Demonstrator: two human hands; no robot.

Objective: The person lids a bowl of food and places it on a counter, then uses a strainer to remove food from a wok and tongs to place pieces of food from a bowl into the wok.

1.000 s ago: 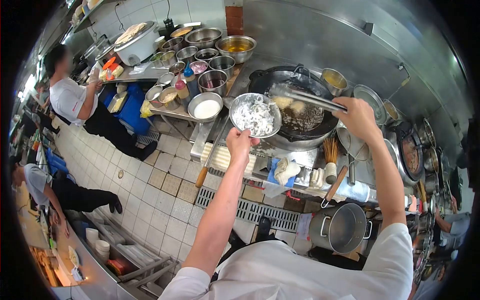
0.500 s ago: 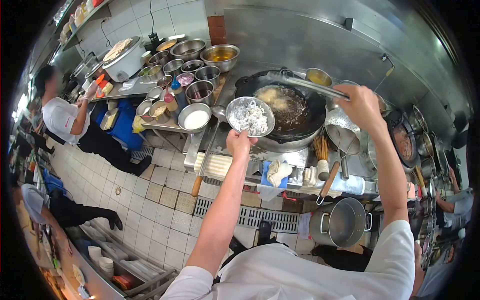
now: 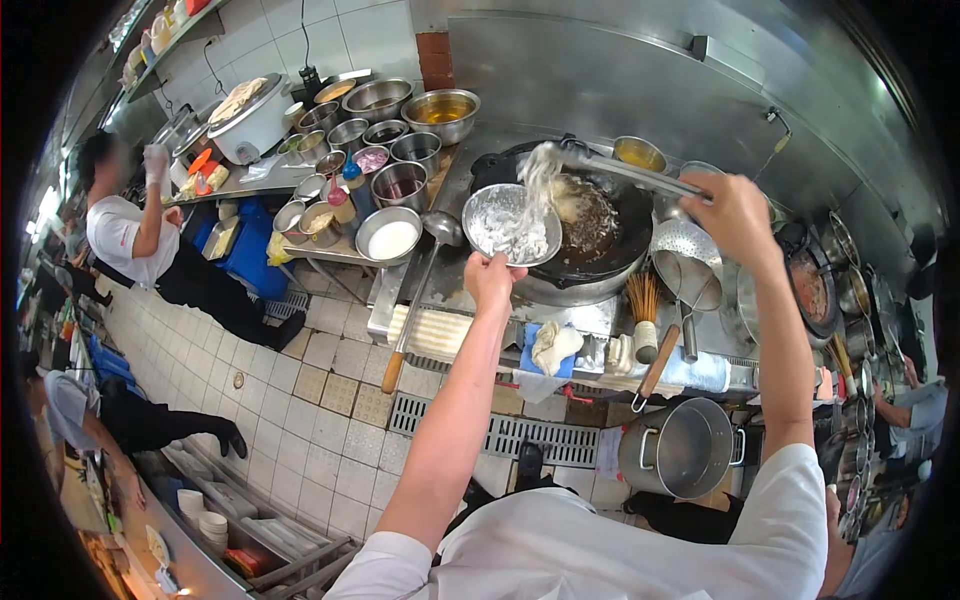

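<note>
My left hand (image 3: 490, 279) grips the near rim of a steel bowl (image 3: 485, 215) that holds white, flour-coated pieces. The bowl is tilted at the left edge of a black wok (image 3: 632, 235). In my right hand (image 3: 733, 217) is a pair of metal tongs (image 3: 640, 175), reaching leftward above the wok. At their tips hangs a stringy clump of coated food (image 3: 541, 170), between the bowl and the oil. Inside the wok, bubbling oil (image 3: 597, 225) surrounds a pale frying clump (image 3: 570, 198).
Left of the stove stand several steel pots, a bowl of white powder (image 3: 392, 238) and a ladle (image 3: 425, 270). A perforated strainer (image 3: 687, 262) and a bamboo brush (image 3: 643, 300) lie right of the wok. A large pot (image 3: 677, 447) is below the counter. Co-workers stand at left.
The tongs have lifted a coated clump out of the bowl, or over from it, above the wok's left side. My left hand and the bowl shifted slightly right. A co-worker's gloved hand rose.
</note>
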